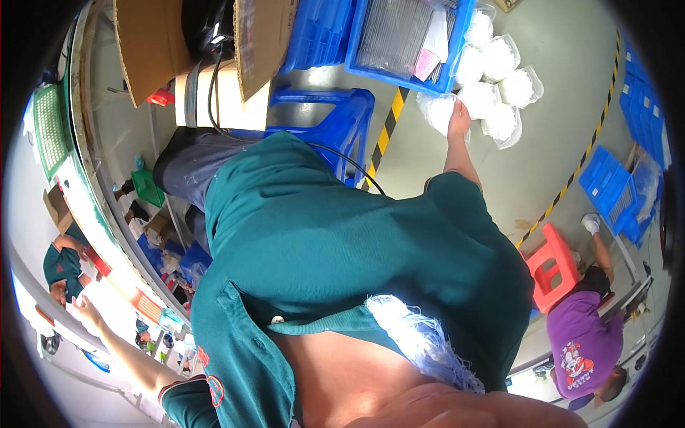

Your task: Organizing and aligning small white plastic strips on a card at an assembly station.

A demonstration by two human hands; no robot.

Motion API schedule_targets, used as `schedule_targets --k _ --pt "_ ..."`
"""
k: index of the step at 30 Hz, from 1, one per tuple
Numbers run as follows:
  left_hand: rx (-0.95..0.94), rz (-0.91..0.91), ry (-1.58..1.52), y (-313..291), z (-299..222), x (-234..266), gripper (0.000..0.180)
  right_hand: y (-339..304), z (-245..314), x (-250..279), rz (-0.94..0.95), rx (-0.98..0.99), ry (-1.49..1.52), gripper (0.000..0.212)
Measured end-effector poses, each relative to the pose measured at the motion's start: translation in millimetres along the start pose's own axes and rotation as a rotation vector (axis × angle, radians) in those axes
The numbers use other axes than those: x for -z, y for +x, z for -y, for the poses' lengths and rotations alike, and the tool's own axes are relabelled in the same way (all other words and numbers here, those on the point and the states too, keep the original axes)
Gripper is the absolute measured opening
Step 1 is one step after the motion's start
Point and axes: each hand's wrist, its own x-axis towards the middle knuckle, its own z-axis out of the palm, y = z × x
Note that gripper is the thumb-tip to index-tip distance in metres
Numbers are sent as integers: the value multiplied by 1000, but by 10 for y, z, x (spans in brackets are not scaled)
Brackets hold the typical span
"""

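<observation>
My right hand (459, 120) reaches out over the floor and is closed on a clear plastic bag (434, 111) filled with something white. More such white-filled bags (499, 58) lie grouped just beyond it, beside a blue crate (349, 63) that holds a stack of thin grey sheets and some paper slips. Off to the left, my left hand (87, 314) is stretched out by the bright workbench (107, 246). Its fingers look extended, and I see nothing held in them.
A blue plastic stool (321, 114) stands near an open cardboard box (153, 50). Yellow-black tape (391, 121) marks the floor. To the right are a red stool (551, 267), blue bins (610, 189) and a person in purple (581, 342). Another person (63, 267) is across the bench.
</observation>
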Motion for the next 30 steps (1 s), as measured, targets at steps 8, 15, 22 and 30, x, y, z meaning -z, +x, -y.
schedule_targets --k 8,15,22,30 --pt "-9 -36 91 9 166 54 49 -262 -120 370 -97 -813 -319 52" --pt "-21 -37 4 -144 -280 199 46 92 -404 238 -90 -783 465 32" --pt "-61 -69 91 -73 16 25 49 107 -342 190 -92 -675 468 42" --pt "26 -75 -487 -171 1188 -473 43 -914 -288 437 645 -805 199 68"
